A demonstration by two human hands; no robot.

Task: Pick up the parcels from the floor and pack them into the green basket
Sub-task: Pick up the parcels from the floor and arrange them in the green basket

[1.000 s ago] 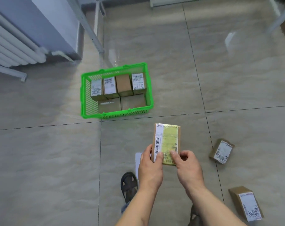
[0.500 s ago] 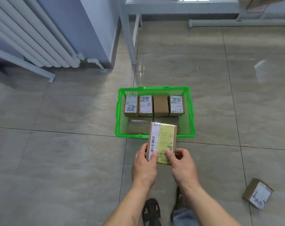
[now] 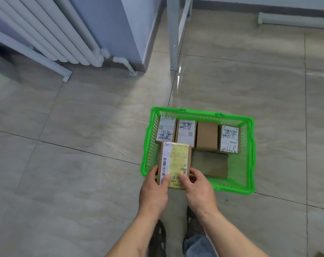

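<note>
A green plastic basket [image 3: 250,154] stands on the tiled floor right in front of me. Several cardboard parcels stand in a row along its far side, among them a plain brown one [image 3: 207,138] and a labelled one [image 3: 229,139]. A flat brown parcel [image 3: 210,165] lies in the near part. I hold a brown parcel with a yellow and white label [image 3: 174,160] over the basket's near left corner. My left hand [image 3: 154,190] grips its near left edge and my right hand [image 3: 198,190] its near right edge, thumbs on top.
A white radiator [image 3: 46,34] with its pipe stands against the wall at the upper left. A grey metal rack leg [image 3: 173,34] rises just beyond the basket. My feet in dark sandals [image 3: 157,240] are at the bottom edge.
I have stepped up to the basket, which now lies much closer. The held parcel has moved forward from short of the basket to over its near left corner. The floor parcels have left the view.
</note>
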